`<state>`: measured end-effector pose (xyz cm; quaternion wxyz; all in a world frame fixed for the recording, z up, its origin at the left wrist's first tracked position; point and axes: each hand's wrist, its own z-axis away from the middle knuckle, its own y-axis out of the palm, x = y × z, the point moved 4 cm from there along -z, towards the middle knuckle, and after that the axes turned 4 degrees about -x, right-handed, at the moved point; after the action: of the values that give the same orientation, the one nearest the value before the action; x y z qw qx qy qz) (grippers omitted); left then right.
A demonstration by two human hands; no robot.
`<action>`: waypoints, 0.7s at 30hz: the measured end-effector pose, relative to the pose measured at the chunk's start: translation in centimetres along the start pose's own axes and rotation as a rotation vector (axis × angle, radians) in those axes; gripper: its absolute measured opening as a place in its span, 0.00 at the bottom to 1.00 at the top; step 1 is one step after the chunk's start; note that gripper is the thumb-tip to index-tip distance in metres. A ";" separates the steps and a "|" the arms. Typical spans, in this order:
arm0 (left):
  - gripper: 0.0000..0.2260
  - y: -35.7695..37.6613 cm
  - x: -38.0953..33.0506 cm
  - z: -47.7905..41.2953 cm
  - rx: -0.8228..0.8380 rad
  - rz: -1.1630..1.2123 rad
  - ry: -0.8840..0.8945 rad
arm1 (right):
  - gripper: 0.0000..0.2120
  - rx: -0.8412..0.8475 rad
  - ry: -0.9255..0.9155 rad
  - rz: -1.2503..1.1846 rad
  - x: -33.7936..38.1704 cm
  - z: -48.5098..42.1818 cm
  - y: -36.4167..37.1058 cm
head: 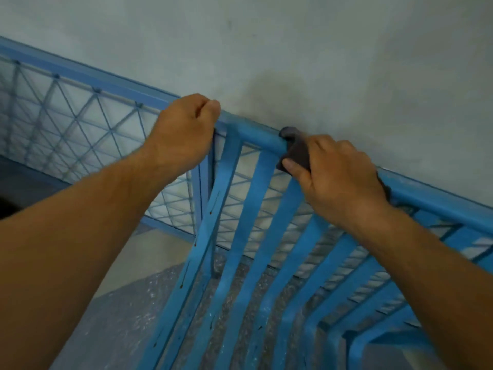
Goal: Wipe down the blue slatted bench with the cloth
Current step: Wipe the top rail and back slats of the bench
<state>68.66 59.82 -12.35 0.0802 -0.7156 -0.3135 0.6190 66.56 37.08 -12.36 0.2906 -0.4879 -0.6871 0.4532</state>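
Observation:
The blue slatted bench (240,263) fills the lower middle and right, its curved slats running down from a round top rail (256,136). My left hand (184,132) grips the top rail at the bench's left end, fingers curled over it. My right hand (338,177) holds a dark grey cloth (294,148) wrapped over the top rail, a little to the right of the left hand. Only the cloth's left part shows beyond my fingers.
A pale wall (293,49) stands right behind the bench. A blue-framed wire mesh panel (66,121) runs along the left, and more mesh shows behind the slats. Speckled grey floor (128,311) lies below.

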 end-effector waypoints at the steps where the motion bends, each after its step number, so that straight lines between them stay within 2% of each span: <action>1: 0.15 -0.4 1.1 0.4 -0.007 0.001 -0.029 | 0.30 0.004 -0.037 0.034 0.9 -1.0 0.4; 4: 0.17 -1.2 3.5 1.5 -0.036 0.043 -0.126 | 0.29 0.098 -0.063 0.045 3.3 -4.6 1.8; 6: 0.18 -1.6 4.4 2.1 -0.082 0.069 -0.177 | 0.29 0.191 -0.003 0.001 4.4 -6.6 2.5; 9: 0.20 -1.9 4.8 2.8 -0.142 0.105 -0.213 | 0.27 0.094 0.002 0.013 5.9 -7.3 2.9; 12: 0.20 -2.2 4.6 3.6 -0.213 0.128 -0.208 | 0.27 -0.001 -0.202 0.078 7.5 -6.3 3.4; 16: 0.16 -2.4 4.5 4.7 -0.288 0.167 -0.197 | 0.30 0.077 -0.502 0.250 8.7 -5.5 3.5; 21: 0.09 -0.3 5.3 6.5 -0.248 0.126 -0.202 | 0.33 0.220 -0.837 0.478 9.6 -4.1 4.4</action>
<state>62.64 61.17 -18.13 -0.0795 -0.6726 -0.3483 0.6481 68.40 47.98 -14.99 -0.0725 -0.3743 -0.5620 0.7340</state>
